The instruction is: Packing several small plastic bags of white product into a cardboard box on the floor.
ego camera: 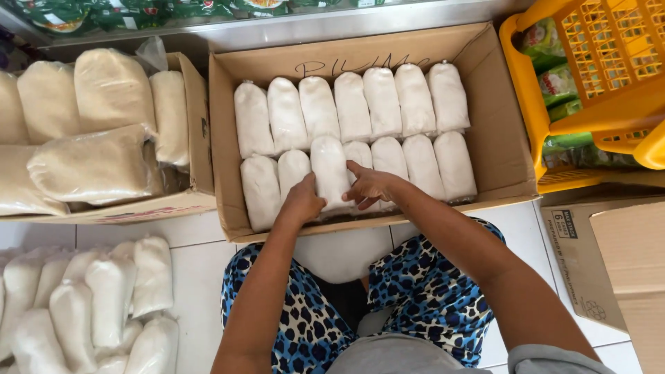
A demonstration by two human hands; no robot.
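An open cardboard box (496,131) on the floor holds two rows of clear bags filled with white grains. One white bag (330,170) in the front row stands a little higher than its neighbours. My left hand (301,201) grips its left side. My right hand (369,185) presses on its right side, fingers spread over the bag beside it. Both arms reach forward over my knees, which are in blue and black spotted trousers.
A second cardboard box (197,131) at left holds bags of tan grains. Several loose white bags (104,298) lie on the tiled floor at lower left. A yellow plastic basket (609,69) with green packets stands at upper right, flattened cardboard (623,263) below it.
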